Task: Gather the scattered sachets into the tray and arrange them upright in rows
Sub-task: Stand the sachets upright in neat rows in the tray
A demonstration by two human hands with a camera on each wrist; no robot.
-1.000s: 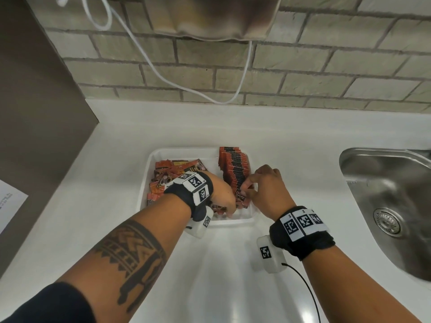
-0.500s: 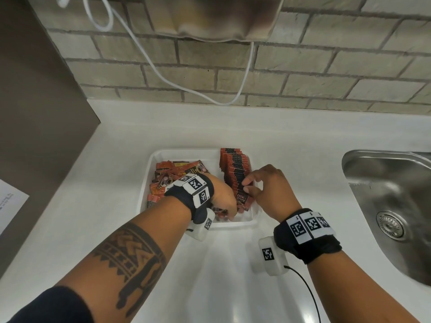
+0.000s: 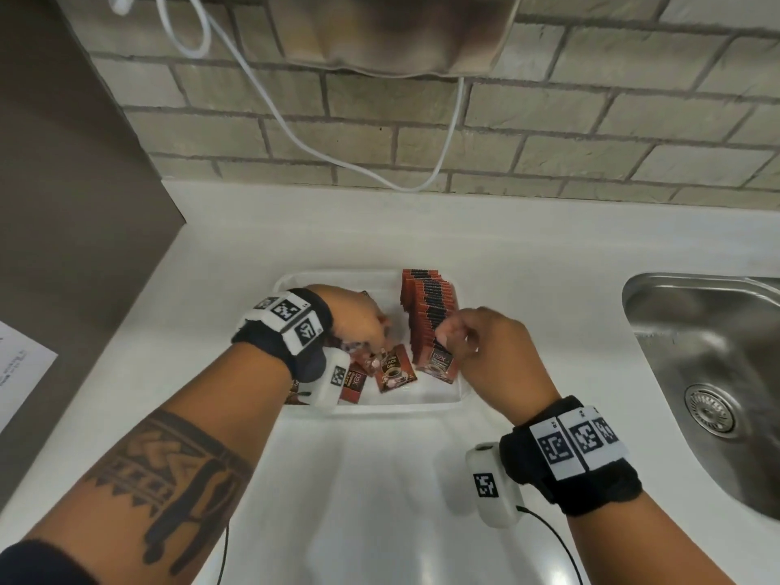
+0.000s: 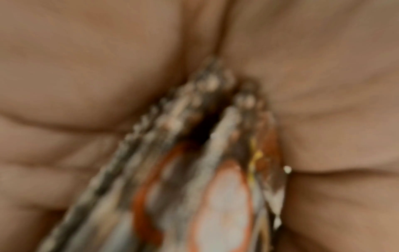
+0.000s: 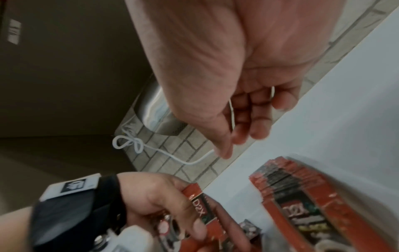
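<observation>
A white tray (image 3: 346, 277) sits on the counter. Along its right side stands a row of red sachets (image 3: 426, 314), upright and packed close. My right hand (image 3: 453, 335) hovers over the row's near end, by the front sachet (image 3: 441, 363). The right wrist view shows this hand (image 5: 233, 136) empty, its fingers loosely curled above the row (image 5: 302, 187). My left hand (image 3: 371, 331) is in the tray's left half and grips a bunch of sachets (image 4: 205, 170) edge-on between fingers and palm. One of them, marked D2X (image 5: 199, 208), shows in the right wrist view. A few loose sachets (image 3: 394, 371) lie flat near the tray's front.
A steel sink (image 3: 717, 373) is sunk into the counter at the right. A white cable (image 3: 320, 149) hangs across the brick wall under a metal unit (image 3: 392, 31). A dark panel (image 3: 63, 204) bounds the left side, with a paper sheet (image 3: 17, 373) below it.
My right hand has let go of the sachet it was pinching at the row's near end. My left hand has moved back and left, uncovering loose sachets at the tray's front.
</observation>
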